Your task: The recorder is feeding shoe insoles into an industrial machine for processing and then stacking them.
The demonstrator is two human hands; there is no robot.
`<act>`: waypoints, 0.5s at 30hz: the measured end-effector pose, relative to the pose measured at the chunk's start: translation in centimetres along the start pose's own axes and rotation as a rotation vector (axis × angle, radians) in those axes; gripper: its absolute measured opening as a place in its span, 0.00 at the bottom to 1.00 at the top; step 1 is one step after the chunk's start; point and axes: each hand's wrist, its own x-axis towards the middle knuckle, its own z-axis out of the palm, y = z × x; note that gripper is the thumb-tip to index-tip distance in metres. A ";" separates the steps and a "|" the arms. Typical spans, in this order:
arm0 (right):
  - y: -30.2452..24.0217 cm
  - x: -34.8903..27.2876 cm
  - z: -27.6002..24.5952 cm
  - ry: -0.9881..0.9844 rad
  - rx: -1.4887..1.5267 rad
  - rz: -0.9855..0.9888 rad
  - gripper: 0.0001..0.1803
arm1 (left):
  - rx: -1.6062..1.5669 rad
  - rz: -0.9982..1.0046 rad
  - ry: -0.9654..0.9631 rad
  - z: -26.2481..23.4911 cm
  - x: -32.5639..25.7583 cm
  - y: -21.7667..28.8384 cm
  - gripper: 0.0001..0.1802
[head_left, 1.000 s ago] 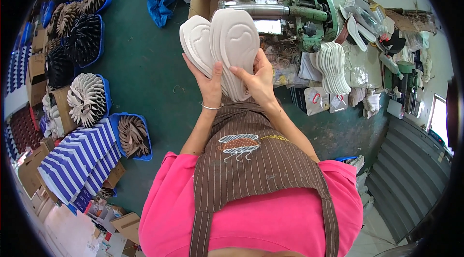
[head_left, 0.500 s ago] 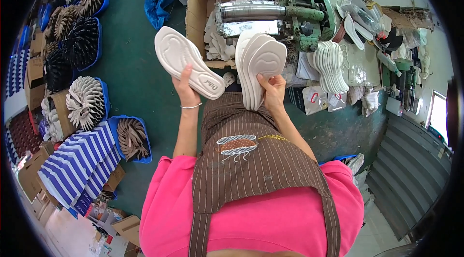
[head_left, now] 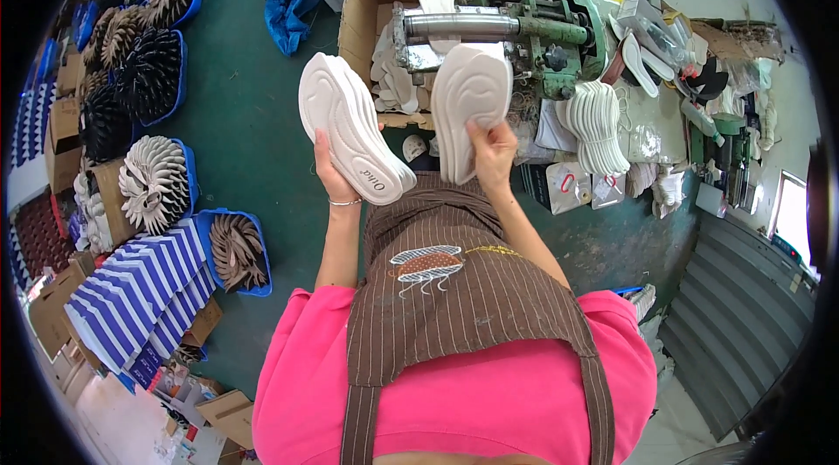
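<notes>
My left hand (head_left: 332, 170) is closed round a thick stack of white insoles (head_left: 345, 124), with printing on the heel of the top one. Its fingers are mostly hidden under the stack. To its right, my right hand (head_left: 494, 153) pinches a thinner stack of white insoles (head_left: 470, 107), thumb on top and the other fingers bent at its edge. The right-hand stack looks slightly blurred. Both stacks are held up in front of my brown striped apron, toes pointing away from me, with a gap between them.
Beyond my hands stands a green roller machine (head_left: 546, 24) beside a cardboard box (head_left: 358, 15) holding white pieces. A fanned stack of white insoles (head_left: 594, 128) lies on the bench to the right. Blue bins (head_left: 266, 277) of insoles line the left floor; a blue-striped stack (head_left: 131, 294) sits near them.
The left-hand stack has become thicker and shifted slightly right and nearer me. The right-hand stack has become thinner and moved a little away. A white insole now shows on the machine's roller.
</notes>
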 end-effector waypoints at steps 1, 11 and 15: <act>1.1 -0.7 0.1 0.012 0.043 0.042 0.15 | -0.002 -0.003 0.000 0.2 0.0 0.0 0.37; -0.2 0.3 -0.1 -0.028 -0.119 -0.016 0.17 | -0.027 0.013 0.001 1.6 0.0 0.4 0.40; 2.1 0.3 0.5 0.026 -0.004 0.026 0.23 | -0.015 -0.047 -0.062 1.0 -0.3 0.1 0.40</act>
